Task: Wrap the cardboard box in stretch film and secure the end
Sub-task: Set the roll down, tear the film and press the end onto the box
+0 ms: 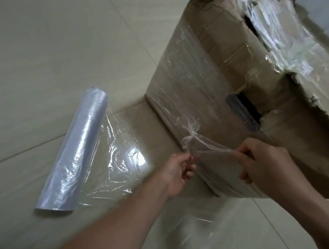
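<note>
Two bare hands pinch twisted strands of clear stretch film (208, 147) at the lower corner of a cardboard box (215, 73): the left hand (177, 172) grips one strand from below, palm turned inward, while the right hand (263, 161) closes its fingers on the other, drawn taut toward a small knot (192, 132) against the box. The worn brown box, its top torn and ragged, stands on a pale tiled floor (46, 41), its sides glossy with wrinkled film. Left of the hands, a film roll (75, 151) lies flat, a crinkled sheet trailing from it.
</note>
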